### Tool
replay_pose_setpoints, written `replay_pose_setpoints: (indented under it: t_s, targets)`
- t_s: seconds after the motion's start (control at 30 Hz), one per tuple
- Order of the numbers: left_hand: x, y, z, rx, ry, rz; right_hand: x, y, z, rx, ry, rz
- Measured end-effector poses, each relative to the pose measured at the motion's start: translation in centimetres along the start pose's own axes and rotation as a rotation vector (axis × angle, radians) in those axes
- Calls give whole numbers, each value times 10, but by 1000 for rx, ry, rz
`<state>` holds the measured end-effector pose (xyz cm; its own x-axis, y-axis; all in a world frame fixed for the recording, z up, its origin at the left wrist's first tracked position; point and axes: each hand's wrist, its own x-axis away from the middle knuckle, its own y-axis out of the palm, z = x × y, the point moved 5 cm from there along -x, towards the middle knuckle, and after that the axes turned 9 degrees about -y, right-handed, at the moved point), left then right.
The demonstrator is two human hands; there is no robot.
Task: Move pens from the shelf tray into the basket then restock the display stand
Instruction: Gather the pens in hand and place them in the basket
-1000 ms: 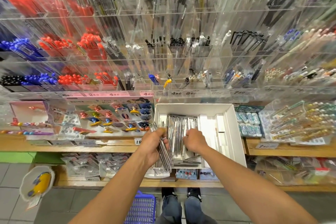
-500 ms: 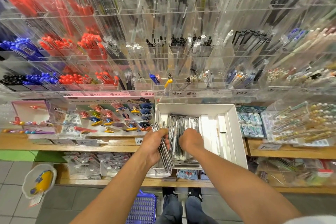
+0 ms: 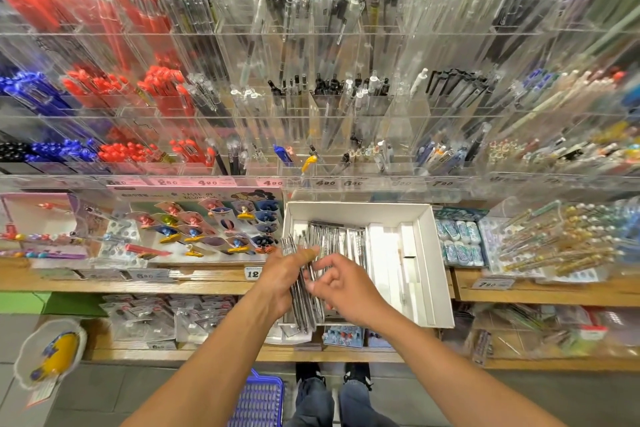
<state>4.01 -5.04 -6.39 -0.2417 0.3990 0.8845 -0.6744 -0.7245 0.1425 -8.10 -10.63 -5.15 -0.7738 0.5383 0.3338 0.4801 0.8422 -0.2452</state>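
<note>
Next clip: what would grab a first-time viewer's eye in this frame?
First, the wall of clear acrylic pen racks filling the top half, with vivid red pens at upper left. Then, at centre, the left hand gripping a bundle of silvery pens over the white tray, the right hand reaching into the bundle. A blue basket sits on the floor below.

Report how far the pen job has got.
Early. The left hand grips a bundle of pens over the white tray; the right hand pinches more against it. Pens remain in the tray. The blue basket shows no pens; restocking is not begun.
</note>
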Motion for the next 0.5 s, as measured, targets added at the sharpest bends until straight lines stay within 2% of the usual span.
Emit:
replay_pose_setpoints:
  t_s: [0.13, 0.2, 0.27, 0.33, 0.5]
  targets:
    - [2, -3, 0, -10, -14, 14, -7, -1, 8, -97, 11, -1]
    - [3, -5, 0, 8, -18, 8, -19, -7, 24, -60, 89, 61]
    - [3, -8, 1, 12, -13, 16, -32, -15, 48, 142, 211, 159]
    - [6, -10, 2, 20, -17, 0, -41, -11, 68, 349, 310, 174]
    - [5, -14, 0, 33, -39, -17, -58, 8, 84, 539, 365, 154]
